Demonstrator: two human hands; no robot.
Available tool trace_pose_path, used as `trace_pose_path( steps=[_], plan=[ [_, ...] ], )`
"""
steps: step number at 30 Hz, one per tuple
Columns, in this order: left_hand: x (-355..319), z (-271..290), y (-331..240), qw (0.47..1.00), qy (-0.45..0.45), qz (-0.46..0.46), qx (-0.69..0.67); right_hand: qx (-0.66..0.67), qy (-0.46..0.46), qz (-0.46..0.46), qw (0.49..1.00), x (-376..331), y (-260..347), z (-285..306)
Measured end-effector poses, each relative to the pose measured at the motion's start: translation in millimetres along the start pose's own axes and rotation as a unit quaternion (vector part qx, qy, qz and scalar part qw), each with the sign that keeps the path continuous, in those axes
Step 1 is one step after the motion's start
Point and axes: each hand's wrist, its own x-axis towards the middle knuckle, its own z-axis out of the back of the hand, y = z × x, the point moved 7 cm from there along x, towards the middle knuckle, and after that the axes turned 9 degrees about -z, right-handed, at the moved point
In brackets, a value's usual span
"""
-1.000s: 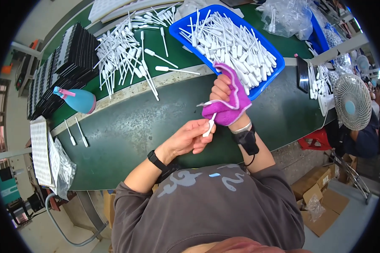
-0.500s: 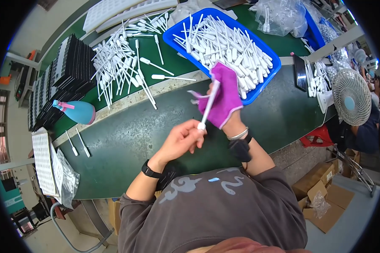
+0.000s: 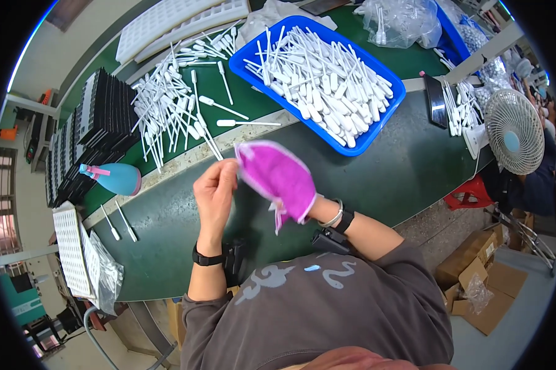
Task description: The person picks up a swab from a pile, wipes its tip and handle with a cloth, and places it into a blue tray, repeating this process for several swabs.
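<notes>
A purple cloth [image 3: 281,176] with pale edging covers most of my right hand [image 3: 318,211], which is closed on it; most of its fingers are hidden. Close by, my left hand [image 3: 215,188] is closed, thumb and fingers pinched together beside the cloth's left edge. What it pinches, if anything, I cannot make out. Just beyond it lie loose white plastic droppers [image 3: 227,123] with thin stems and thick bulbs. A heap of droppers [image 3: 167,105] is spread farther left. Many more fill the blue tray [image 3: 396,110] beyond my right hand.
A blue spray bottle [image 3: 119,179] lies tilted by stacked black trays [image 3: 108,92] at left. White perforated trays [image 3: 74,253] stand at the near left, others [image 3: 167,28] far back. At right are a fan [image 3: 514,132] and a dark phone-like slab [image 3: 435,102].
Both hands have moved left, the left one also away from me and the right one nearer to me. The dropper that was between left hand and cloth is no longer visible.
</notes>
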Motion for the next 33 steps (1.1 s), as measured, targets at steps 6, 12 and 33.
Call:
trace_pose_path(
  steps=[6,12,33],
  plan=[
    [-5,10,12,0.993,-0.106,-0.008,-0.055,0.014,0.065,0.006,0.998,-1,19,-11],
    [3,36,12,0.972,-0.218,-0.044,-0.079,0.357,0.150,-0.278,0.879,-17,-14,-23],
    [6,19,2,0.973,-0.160,-0.038,-0.162,0.399,0.078,-0.226,0.885,1,-8,5]
  ],
)
